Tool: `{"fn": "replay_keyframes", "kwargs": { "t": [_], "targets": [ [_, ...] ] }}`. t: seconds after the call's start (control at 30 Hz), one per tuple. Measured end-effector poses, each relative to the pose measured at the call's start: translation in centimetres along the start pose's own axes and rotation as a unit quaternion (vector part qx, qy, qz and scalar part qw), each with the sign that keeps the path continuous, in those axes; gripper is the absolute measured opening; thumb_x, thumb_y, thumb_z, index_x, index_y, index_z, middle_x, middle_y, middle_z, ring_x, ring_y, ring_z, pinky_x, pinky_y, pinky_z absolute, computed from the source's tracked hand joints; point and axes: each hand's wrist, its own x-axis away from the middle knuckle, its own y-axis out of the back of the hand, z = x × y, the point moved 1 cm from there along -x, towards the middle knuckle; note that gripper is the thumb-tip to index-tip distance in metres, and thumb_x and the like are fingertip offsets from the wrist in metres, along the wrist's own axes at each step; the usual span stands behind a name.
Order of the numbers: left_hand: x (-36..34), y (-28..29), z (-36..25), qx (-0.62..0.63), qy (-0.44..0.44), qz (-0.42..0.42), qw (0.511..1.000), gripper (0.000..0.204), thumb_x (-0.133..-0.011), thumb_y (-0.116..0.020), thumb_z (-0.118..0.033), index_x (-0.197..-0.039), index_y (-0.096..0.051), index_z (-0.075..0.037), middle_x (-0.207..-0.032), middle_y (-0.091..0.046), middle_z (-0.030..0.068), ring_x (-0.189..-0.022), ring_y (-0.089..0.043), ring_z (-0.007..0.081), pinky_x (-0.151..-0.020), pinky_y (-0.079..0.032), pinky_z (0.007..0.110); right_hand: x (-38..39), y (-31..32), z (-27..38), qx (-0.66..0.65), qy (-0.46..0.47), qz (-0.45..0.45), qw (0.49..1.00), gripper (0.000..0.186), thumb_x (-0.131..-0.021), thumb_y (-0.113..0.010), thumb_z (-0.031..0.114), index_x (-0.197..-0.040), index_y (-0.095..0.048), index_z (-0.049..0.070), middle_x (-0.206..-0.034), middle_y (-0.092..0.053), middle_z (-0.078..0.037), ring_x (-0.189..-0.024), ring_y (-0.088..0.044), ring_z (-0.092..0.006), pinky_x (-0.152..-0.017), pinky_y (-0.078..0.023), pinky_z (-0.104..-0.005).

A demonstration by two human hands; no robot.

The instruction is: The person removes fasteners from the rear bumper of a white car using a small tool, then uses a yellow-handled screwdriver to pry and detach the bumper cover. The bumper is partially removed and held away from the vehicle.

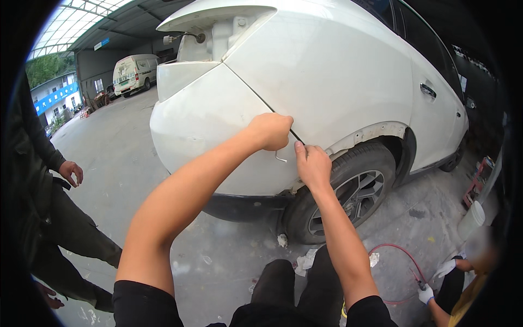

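The rear corner of a white car fills the middle, with a dark seam between the rear bumper (190, 120) and the rear fender (327, 71). Closed in a fist at that seam is my left hand (272, 131); a thin bent metal rod (280, 158) sticks out below it. My right hand (314, 163) is just lower, by the wheel arch, its thumb against the seam and its fingers curled. What those fingers hold is hidden. Between both hands the seam looks wider and black.
Below my right hand is the rear wheel (354, 196). The tail-light opening (212, 38) shows a loose connector. One person (54, 207) stands at left; another in white gloves (427, 294) crouches at lower right by a red hose (400, 248) and white bucket (472, 220). A van (133, 73) is parked behind.
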Motion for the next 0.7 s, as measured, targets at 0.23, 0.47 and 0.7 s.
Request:
{"fn": "replay_keyframes", "kwargs": {
  "t": [0.23,0.47,0.7],
  "targets": [
    [0.2,1.1,-0.6,-0.066,-0.015,0.057,0.996,0.024,-0.082,-0.056,-0.012,-0.103,-0.065,-0.004,-0.090,-0.069,0.0145,-0.088,-0.066,0.0322,-0.072,-0.053,0.042,-2.2,-0.5,1.4,-0.099,-0.012,0.030,0.995,0.046,-0.092,-0.053,0.042,-0.092,-0.067,-0.002,-0.084,-0.066,-0.024,-0.084,-0.062,-0.0415,-0.075,-0.047,-0.0455],
    [-0.3,1.7,-0.5,-0.102,0.019,0.082,0.991,0.019,-0.083,-0.056,-0.012,-0.095,-0.068,-0.004,-0.090,-0.070,0.0145,-0.086,-0.067,0.0316,-0.071,-0.054,0.042,-2.6,-0.7,2.2,-0.016,0.014,-0.011,1.000,0.044,-0.092,-0.055,0.040,-0.076,-0.065,0.000,-0.071,-0.063,-0.021,-0.069,-0.061,-0.0415,-0.063,-0.046,-0.0469],
    [1.1,2.8,-1.5,-0.096,0.007,0.093,0.991,0.018,-0.082,-0.057,-0.015,-0.087,-0.070,-0.003,-0.088,-0.070,0.0154,-0.084,-0.068,0.0316,-0.070,-0.054,0.041,-2.0,-1.6,1.3,-0.086,0.090,-0.084,0.989,0.050,-0.090,-0.059,0.046,-0.067,-0.060,0.001,-0.065,-0.060,-0.019,-0.063,-0.058,-0.0410,-0.058,-0.044,-0.0478]
  ]
}}
